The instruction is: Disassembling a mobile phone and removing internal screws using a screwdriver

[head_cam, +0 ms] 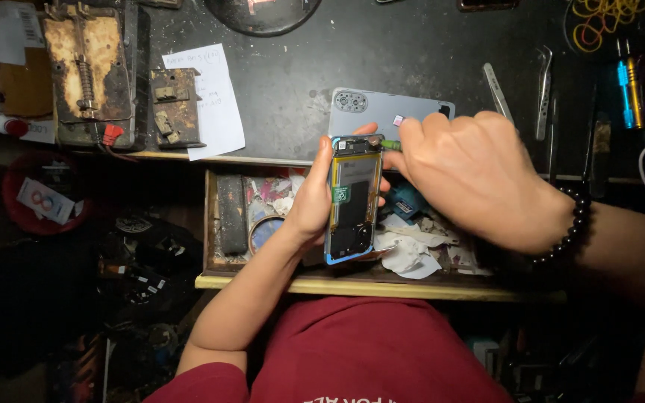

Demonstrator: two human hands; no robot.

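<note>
My left hand [309, 200] grips an opened smartphone [352, 198] upright from its left side; the phone's back is off, showing a yellow-edged battery and a blue frame. My right hand [479, 179], with a black bead bracelet on the wrist, pinches a thin green-tipped tool [390, 144] against the phone's top right corner. A grey back cover [382, 112] with a camera cluster lies flat on the dark bench just behind the phone.
An open wooden drawer [352, 285] below holds paper scraps, a tape roll [263, 230] and a dark block. Rusty metal fixtures [95, 67] and a paper note [203, 97] sit at left. Tweezers [543, 89] and screwdrivers [628, 89] lie at right.
</note>
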